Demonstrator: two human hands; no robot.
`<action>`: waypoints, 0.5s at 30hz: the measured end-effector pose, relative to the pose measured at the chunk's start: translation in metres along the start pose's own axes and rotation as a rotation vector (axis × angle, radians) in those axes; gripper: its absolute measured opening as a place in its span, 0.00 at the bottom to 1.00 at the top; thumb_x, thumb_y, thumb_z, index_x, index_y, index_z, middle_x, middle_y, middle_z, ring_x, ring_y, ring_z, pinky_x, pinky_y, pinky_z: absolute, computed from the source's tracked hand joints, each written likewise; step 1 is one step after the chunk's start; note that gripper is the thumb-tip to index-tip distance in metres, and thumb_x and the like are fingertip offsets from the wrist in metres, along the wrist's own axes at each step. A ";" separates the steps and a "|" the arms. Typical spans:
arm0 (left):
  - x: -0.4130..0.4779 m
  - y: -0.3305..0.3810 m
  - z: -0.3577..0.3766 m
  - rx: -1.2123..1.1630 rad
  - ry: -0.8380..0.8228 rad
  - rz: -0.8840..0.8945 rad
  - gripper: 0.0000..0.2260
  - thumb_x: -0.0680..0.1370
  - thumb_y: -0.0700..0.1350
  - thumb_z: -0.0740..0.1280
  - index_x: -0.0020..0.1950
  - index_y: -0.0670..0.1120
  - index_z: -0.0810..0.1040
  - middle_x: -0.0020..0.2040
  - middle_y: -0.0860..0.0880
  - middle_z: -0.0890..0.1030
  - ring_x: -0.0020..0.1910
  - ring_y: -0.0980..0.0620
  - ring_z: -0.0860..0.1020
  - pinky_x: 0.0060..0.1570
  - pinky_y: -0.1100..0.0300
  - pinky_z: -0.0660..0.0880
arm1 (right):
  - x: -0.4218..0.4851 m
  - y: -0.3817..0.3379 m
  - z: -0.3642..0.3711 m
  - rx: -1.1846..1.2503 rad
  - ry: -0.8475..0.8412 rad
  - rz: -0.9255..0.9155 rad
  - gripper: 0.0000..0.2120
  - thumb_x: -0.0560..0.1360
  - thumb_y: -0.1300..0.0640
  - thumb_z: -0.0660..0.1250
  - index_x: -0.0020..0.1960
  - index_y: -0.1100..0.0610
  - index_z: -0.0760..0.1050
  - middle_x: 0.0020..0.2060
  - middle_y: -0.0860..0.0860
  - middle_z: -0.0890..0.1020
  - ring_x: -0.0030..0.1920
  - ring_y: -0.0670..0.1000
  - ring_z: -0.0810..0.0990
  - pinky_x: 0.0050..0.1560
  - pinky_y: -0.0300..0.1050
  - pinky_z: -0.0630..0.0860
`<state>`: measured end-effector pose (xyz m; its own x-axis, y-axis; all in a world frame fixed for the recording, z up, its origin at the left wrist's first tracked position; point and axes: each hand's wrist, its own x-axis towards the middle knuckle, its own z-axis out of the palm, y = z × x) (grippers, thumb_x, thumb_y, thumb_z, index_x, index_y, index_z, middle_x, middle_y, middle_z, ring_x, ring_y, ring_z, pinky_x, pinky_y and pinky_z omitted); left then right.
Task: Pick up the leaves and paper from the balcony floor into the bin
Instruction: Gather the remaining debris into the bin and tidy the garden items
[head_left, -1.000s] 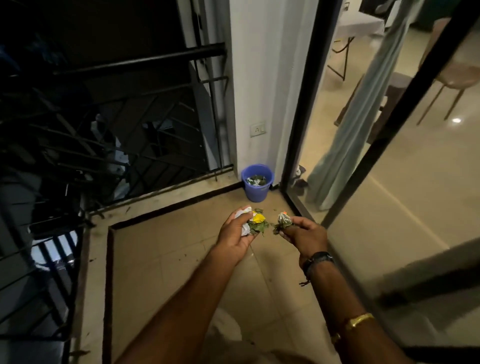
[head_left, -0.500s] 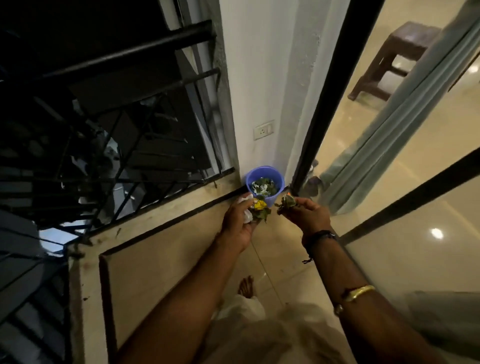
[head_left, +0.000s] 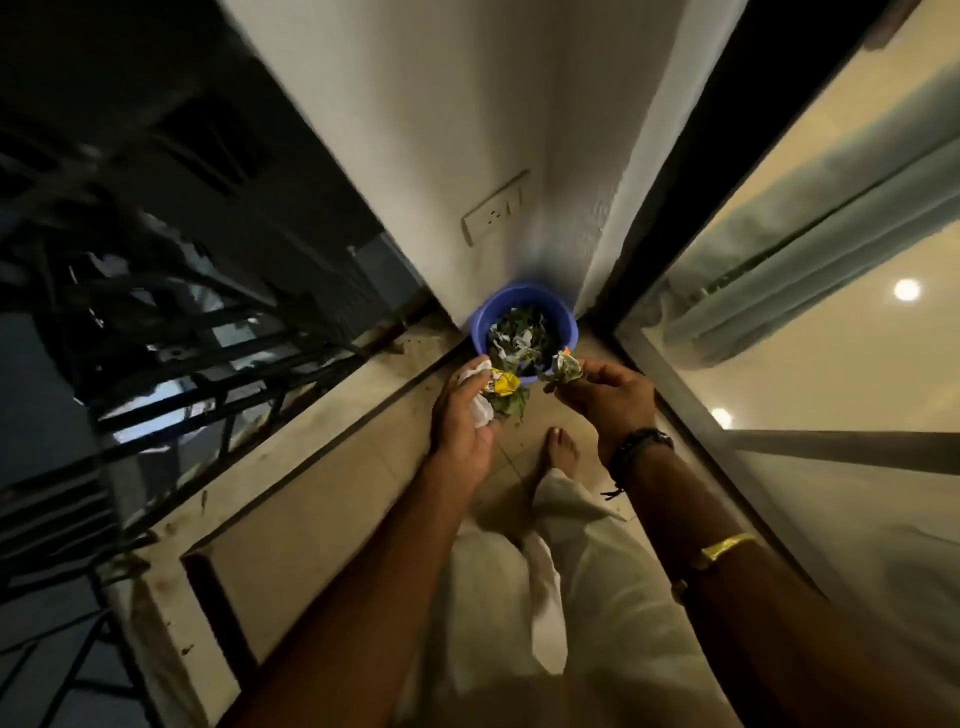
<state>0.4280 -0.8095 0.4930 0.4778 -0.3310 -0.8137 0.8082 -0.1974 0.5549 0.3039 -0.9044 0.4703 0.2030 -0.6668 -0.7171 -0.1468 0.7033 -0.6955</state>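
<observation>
**Floor and bin**

The beige balcony floor (head_left: 332, 530) carries a blue bin (head_left: 479, 332), upright in the wall corner. A bare foot (head_left: 561, 457) stands on the tiles near the bin. Dark specks (head_left: 410, 345) dot the ledge left of it.

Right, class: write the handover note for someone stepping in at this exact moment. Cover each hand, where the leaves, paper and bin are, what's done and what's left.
Blue bin: on the floor in the corner by the wall, holding litter of leaves and paper.
Left hand: grips a bundle of white paper, a yellow scrap and leaves at the near rim.
Right hand: pinches a smaller wad of paper and leaves above the rim's right side.
Done: both handfuls are at the bin.
Left: drop both in; check the floor outside this view.
</observation>
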 end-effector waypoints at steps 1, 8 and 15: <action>0.021 -0.001 0.003 0.009 0.010 -0.017 0.16 0.79 0.39 0.65 0.66 0.46 0.77 0.56 0.48 0.81 0.55 0.50 0.79 0.44 0.56 0.75 | 0.022 0.006 0.004 0.005 0.008 0.017 0.09 0.73 0.71 0.70 0.52 0.65 0.82 0.45 0.59 0.86 0.46 0.55 0.86 0.45 0.41 0.82; 0.180 -0.020 0.019 0.133 0.017 -0.080 0.18 0.78 0.38 0.65 0.68 0.44 0.77 0.59 0.46 0.82 0.52 0.51 0.82 0.41 0.59 0.79 | 0.157 0.052 0.040 0.015 0.143 0.151 0.09 0.73 0.70 0.72 0.43 0.56 0.83 0.42 0.56 0.86 0.47 0.56 0.85 0.49 0.47 0.83; 0.317 -0.023 0.040 0.316 -0.083 -0.204 0.24 0.78 0.47 0.68 0.74 0.51 0.69 0.69 0.43 0.74 0.64 0.38 0.74 0.58 0.38 0.75 | 0.292 0.097 0.075 -0.129 0.121 0.145 0.11 0.67 0.62 0.78 0.45 0.48 0.86 0.47 0.49 0.87 0.47 0.54 0.85 0.54 0.53 0.82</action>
<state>0.5477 -0.9468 0.2291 0.2784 -0.3261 -0.9034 0.7316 -0.5374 0.4194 0.4219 -1.0128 0.1970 0.0541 -0.5911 -0.8048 -0.2898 0.7620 -0.5791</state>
